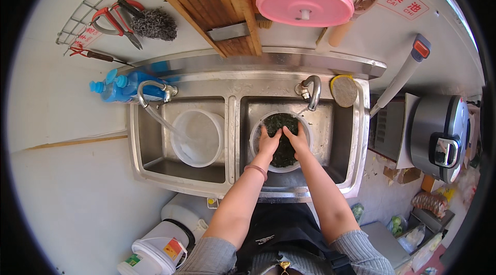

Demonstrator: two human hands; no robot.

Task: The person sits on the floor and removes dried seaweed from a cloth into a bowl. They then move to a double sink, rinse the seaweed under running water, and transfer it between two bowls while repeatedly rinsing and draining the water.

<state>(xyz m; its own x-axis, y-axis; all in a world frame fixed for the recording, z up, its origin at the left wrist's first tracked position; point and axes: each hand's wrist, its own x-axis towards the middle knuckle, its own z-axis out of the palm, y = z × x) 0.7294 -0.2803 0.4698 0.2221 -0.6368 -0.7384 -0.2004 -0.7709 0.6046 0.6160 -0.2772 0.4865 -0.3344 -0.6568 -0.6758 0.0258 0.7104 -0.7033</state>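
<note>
Dark green leafy matter, perhaps seaweed [286,149], lies in a round white plastic tub [309,131] in the right sink basin. Both hands are in this tub, thumbs nearly meeting over the leaves. My left hand [270,141] holds the left side of the clump, and my right hand [296,138] holds its right side; the fingertips are hidden in the leaves. A thin stream runs from the right faucet [314,94] beside the tub's upper rim. In the left basin, water from the left faucet [144,94] pours into another white tub [221,139].
A scrubbing pad [344,91] rests at the sink's back right corner. Blue pump bottles [133,85] stand at the back left. Scissors [112,23], a wire scrubber [155,25] and a pink lid [305,0] hang above. A rice cooker [438,135] stands right; white buckets [159,240] are lower left.
</note>
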